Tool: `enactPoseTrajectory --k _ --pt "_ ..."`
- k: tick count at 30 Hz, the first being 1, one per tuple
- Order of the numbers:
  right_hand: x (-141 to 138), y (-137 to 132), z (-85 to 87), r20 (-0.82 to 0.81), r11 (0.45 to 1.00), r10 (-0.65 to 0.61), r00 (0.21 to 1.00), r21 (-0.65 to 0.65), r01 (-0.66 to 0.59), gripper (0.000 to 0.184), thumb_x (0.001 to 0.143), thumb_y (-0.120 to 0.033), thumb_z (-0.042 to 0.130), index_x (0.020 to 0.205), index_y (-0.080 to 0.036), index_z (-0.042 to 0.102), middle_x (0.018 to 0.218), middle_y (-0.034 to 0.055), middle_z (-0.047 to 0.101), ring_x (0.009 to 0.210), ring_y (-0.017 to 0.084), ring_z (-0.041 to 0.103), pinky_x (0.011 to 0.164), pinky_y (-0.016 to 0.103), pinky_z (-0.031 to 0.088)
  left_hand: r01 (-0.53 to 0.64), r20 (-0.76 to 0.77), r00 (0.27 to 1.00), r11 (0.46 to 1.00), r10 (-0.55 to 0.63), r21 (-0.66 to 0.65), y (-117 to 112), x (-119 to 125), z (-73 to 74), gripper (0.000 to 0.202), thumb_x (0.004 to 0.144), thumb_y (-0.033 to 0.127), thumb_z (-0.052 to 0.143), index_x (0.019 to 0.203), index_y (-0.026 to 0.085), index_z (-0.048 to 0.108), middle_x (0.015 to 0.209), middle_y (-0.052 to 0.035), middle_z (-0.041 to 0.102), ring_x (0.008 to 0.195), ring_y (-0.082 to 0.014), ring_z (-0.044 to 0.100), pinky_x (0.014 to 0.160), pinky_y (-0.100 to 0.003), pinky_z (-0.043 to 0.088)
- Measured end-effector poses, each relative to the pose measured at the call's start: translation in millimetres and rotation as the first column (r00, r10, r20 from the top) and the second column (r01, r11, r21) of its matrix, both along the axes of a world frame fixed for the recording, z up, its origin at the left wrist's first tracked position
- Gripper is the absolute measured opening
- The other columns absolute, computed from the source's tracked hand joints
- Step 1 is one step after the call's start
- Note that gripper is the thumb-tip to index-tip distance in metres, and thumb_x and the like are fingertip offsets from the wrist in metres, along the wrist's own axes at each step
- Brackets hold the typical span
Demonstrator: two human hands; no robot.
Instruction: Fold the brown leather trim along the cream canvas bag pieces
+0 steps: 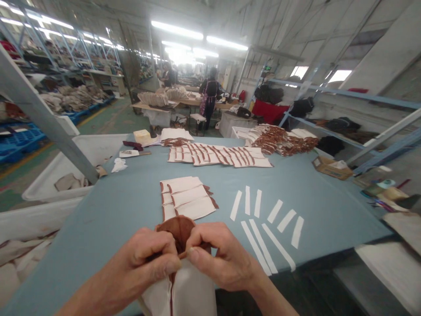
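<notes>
My left hand (149, 259) and my right hand (219, 256) meet at the near edge of the blue table (315, 202), both pinched on one fabric piece (184, 285). The piece is cream with a brown folded end (176, 230) that rises between my thumbs. Just beyond it lies a small fanned stack of cream pieces with brown trim (187, 202). To the right, several white strips (266, 221) are spread flat on the table.
A long row of overlapped trimmed pieces (219, 156) and a brown-edged heap (283, 140) lie at the table's far side. White bins (82, 169) stand left, a cardboard box (332, 167) and metal shelving right. A person (208, 94) stands at a distant table.
</notes>
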State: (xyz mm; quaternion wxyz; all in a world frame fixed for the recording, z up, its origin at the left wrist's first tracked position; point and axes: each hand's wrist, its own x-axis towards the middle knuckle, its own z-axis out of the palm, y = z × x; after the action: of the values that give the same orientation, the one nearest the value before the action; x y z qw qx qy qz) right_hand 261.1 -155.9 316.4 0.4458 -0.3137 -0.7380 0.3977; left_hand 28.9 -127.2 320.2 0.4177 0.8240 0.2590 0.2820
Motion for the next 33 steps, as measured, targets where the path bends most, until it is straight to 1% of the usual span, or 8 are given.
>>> enactPoseTrajectory --k 3,6,9,14,17,20,25,33 --pt "0.9 -13.5 10.1 0.134 0.951 -0.074 0.988 0.308 0.030 0.021 0.105 -0.019 0.060 0.084 -0.021 0.064 0.072 -0.0005 0.069 0.064 0.013 0.057 0.070 0.026 0.045 0.006 -0.085 0.996 0.973 0.015 0.231 -14.0 -10.9 1.1 0.041 0.112 0.039 0.057 0.075 0.023 0.054 0.064 0.0102 0.048 0.056 -0.0086 0.044 0.057 -0.022 0.034" --pt "2.2 -17.7 13.5 0.195 0.911 -0.101 0.976 0.413 0.012 0.026 0.112 -0.024 0.057 0.088 -0.021 0.067 0.073 0.0007 0.073 0.063 0.013 0.058 0.072 0.027 0.046 -0.012 -0.161 0.984 0.935 0.073 0.353 -23.2 -18.2 -0.4 0.032 0.110 0.030 0.059 0.079 0.024 0.056 0.068 0.0094 0.058 0.060 -0.0092 0.050 0.063 -0.023 0.037" --pt "1.5 -8.4 5.5 0.151 0.955 -0.053 0.987 0.297 0.006 0.033 0.114 -0.036 0.057 0.087 -0.021 0.070 0.075 0.0015 0.075 0.067 0.014 0.063 0.071 0.027 0.047 -0.028 -0.170 0.983 0.971 0.070 0.236 -22.8 -18.1 -0.5 0.037 0.111 0.033 0.056 0.075 0.023 0.057 0.065 0.0090 0.058 0.057 -0.0090 0.050 0.059 -0.022 0.036" --pt "-10.5 10.5 -13.9 -0.061 0.992 0.106 0.993 -0.057 -0.109 0.044 0.106 -0.055 0.066 0.080 -0.019 0.068 0.073 -0.0008 0.064 0.064 0.012 0.053 0.060 0.024 0.041 -0.133 0.008 0.991 0.987 0.134 -0.093 -20.8 -7.2 -2.0 0.068 0.107 0.070 0.048 0.062 0.020 0.051 0.057 0.0058 0.050 0.056 -0.0109 0.046 0.057 -0.023 0.035" --pt "-20.2 14.8 -22.6 -0.244 0.920 0.201 0.949 -0.286 -0.268 0.058 0.094 -0.073 0.073 0.074 -0.020 0.060 0.071 -0.0034 0.054 0.062 0.011 0.043 0.057 0.023 0.036 -0.054 0.127 0.985 0.909 0.116 -0.413 -29.2 0.3 -10.4 0.072 0.098 0.083 0.053 0.062 0.022 0.045 0.056 0.0050 0.045 0.055 -0.0118 0.043 0.053 -0.024 0.033" --pt "-25.0 17.6 -28.9 -0.368 0.846 0.222 0.903 -0.389 -0.366 0.064 0.084 -0.078 0.081 0.070 -0.021 0.055 0.072 -0.0037 0.051 0.065 0.011 0.042 0.061 0.025 0.036 0.017 0.250 0.954 0.805 0.164 -0.593 -37.1 4.7 -21.5 0.070 0.092 0.082 0.064 0.064 0.022 0.043 0.058 0.0061 0.040 0.054 -0.0105 0.034 0.050 -0.023 0.028" --pt "-23.2 22.3 -33.9 -0.323 0.828 0.185 0.928 -0.458 -0.325 0.064 0.083 -0.077 0.083 0.073 -0.020 0.056 0.069 -0.0055 0.047 0.064 0.011 0.037 0.060 0.025 0.031 -0.003 0.295 0.924 0.775 0.244 -0.631 -35.5 -0.1 -34.0 0.067 0.090 0.080 0.069 0.069 0.022 0.043 0.065 0.0058 0.039 0.055 -0.0096 0.032 0.048 -0.021 0.027" --pt "-23.1 24.2 -34.3 -0.103 0.901 0.089 0.991 -0.416 -0.124 0.063 0.090 -0.080 0.071 0.078 -0.019 0.058 0.070 -0.0057 0.047 0.065 0.011 0.037 0.061 0.027 0.029 -0.159 0.112 0.966 0.878 0.232 -0.451 -24.9 -18.7 -25.9 0.061 0.101 0.074 0.055 0.072 0.021 0.049 0.068 0.0042 0.045 0.060 -0.0122 0.039 0.053 -0.023 0.031"
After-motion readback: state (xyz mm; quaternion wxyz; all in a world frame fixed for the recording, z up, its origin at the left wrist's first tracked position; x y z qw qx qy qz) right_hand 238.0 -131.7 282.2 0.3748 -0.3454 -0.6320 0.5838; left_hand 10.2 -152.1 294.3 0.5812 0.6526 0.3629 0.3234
